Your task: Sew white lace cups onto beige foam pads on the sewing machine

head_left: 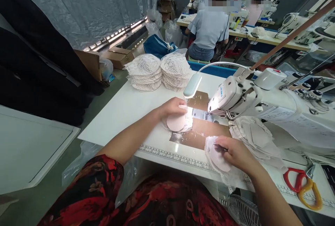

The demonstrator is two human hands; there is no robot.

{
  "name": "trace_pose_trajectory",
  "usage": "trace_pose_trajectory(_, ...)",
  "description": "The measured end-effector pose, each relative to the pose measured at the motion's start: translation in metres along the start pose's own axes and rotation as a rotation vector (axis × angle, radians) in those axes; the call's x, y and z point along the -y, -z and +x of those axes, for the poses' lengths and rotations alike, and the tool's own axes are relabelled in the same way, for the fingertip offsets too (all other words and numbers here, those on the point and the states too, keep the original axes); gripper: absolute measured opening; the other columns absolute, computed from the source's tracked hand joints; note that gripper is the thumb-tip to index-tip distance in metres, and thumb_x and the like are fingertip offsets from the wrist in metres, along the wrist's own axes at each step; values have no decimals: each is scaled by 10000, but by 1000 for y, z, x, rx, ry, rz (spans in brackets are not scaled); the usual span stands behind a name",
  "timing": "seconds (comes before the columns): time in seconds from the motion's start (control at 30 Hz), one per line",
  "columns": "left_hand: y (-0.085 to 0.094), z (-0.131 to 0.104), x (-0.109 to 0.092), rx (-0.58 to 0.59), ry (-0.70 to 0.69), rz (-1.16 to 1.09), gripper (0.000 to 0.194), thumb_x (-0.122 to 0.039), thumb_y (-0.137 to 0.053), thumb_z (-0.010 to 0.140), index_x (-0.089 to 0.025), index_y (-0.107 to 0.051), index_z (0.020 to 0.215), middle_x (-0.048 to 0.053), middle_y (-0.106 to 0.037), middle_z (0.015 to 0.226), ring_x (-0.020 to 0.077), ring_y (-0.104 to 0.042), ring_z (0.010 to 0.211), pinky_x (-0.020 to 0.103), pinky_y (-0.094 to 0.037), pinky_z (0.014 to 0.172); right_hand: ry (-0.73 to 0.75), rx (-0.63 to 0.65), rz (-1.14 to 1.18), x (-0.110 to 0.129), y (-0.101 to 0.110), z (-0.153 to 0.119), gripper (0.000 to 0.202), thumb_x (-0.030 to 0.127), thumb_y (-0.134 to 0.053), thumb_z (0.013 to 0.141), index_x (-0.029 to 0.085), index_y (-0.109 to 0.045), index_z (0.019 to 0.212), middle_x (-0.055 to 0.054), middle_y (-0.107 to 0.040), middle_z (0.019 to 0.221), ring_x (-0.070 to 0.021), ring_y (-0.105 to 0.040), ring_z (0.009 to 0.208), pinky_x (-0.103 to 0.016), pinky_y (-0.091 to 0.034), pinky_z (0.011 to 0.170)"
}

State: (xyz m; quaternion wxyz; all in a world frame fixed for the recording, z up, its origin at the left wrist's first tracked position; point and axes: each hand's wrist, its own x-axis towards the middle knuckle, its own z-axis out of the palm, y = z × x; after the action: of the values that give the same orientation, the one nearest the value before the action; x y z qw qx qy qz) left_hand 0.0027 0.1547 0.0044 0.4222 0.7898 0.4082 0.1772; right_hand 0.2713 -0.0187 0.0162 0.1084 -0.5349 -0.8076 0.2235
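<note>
My left hand [175, 107] pinches the upper edge of a pale padded lace cup [176, 122], which rests on the table left of the sewing machine [243, 96]. Near the table's front edge, my right hand [230, 151] has its fingers closed on a small dark tool, whose shape is mostly hidden. Under that hand a second pale lace cup [216, 154] lies over the printed ruler, its lace trim hanging past the edge. A lit lamp [193, 85] shines on the left cup.
Two stacks of lace cups [145, 72] stand at the table's back left. More lace pieces [252, 135] lie beneath the machine arm. Red and yellow scissors [305, 186] rest at the right. A person in a light blue shirt [210, 25] sits beyond the table.
</note>
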Motion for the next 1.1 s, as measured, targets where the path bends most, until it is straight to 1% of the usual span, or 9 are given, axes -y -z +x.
trace_pose_trajectory(0.1, -5, -13, -6, 120, 14, -308, 283, -413, -652, 767, -132, -652, 806, 29, -651, 765, 157, -622, 704, 238, -481, 618, -113, -86, 241, 5, 0, 8, 242, 299, -486, 910, 210, -683, 1018, -62, -720, 983, -208, -657, 886, -326, -501, 774)
trace_pose_trajectory(0.23, -11, -18, -10, 198, 68, -558, 296, -408, -705, 752, -129, -640, 824, 21, -625, 735, 134, -588, 663, 238, -467, 601, -249, -167, 490, 25, -12, 42, 492, 454, -638, 816, 188, -611, 1229, -74, -702, 1067, -233, -652, 953, -366, -509, 818)
trace_pose_trajectory(0.33, -12, -17, -8, 215, 33, -538, 266, -384, -671, 781, -128, -633, 843, 28, -632, 774, 136, -591, 691, 244, -470, 620, -229, -180, 512, 33, -23, 64, 334, 439, -633, 813, 175, -668, 1016, -23, -665, 838, -190, -601, 771, -325, -475, 708)
trace_pose_trajectory(0.43, -12, -17, -6, 201, -102, -373, 225, -297, -631, 774, -141, -645, 935, 54, -666, 946, 174, -627, 849, 286, -502, 744, -210, -240, 517, 33, -30, 71, 293, 434, -576, 853, 188, -567, 694, 28, -501, 629, -137, -457, 616, -275, -383, 587)
trace_pose_trajectory(0.53, -14, -19, -8, 157, -291, -172, 365, -281, -662, 743, -164, -632, 1088, 79, -653, 1136, 225, -606, 1054, 355, -478, 921, -167, -235, 613, 31, -32, 68, 306, 430, -555, 879, 192, -524, 688, 30, -467, 653, -127, -427, 632, -260, -357, 585)
trace_pose_trajectory(0.63, -20, -19, -13, 136, -375, -3, 491, -397, -747, 711, -179, -627, 1134, 91, -645, 1167, 260, -585, 1092, 387, -456, 946, -142, -203, 670, 30, -30, 63, 288, 413, -529, 906, 186, -566, 732, 17, -503, 698, -134, -457, 671, -263, -378, 618)
trace_pose_trajectory(0.87, -25, -14, -17, 331, -218, -223, 287, -406, -723, 756, -140, -666, 848, 16, -640, 809, 140, -572, 735, 237, -427, 646, -156, -227, 718, 28, -30, 59, 233, 381, -571, 890, 185, -644, 994, -37, -657, 892, -172, -590, 804, -305, -464, 749)
trace_pose_trajectory(1.0, -26, -14, -17, 444, -78, -414, 277, -394, -719, 765, -122, -697, 811, 29, -648, 768, 134, -575, 699, 230, -428, 605, -192, -261, 731, 22, -30, 56, 329, 449, -591, 877, 197, -594, 1089, -43, -651, 925, -182, -611, 846, -322, -487, 777)
trace_pose_trajectory(1.1, -27, -15, -17, 450, -41, -472, 270, -381, -735, 760, -126, -723, 846, 41, -678, 794, 147, -600, 732, 241, -450, 639, -199, -239, 747, 17, -28, 53, 382, 507, -436, 950, 210, -560, 1157, -18, -625, 837, -150, -577, 702, -305, -482, 686)
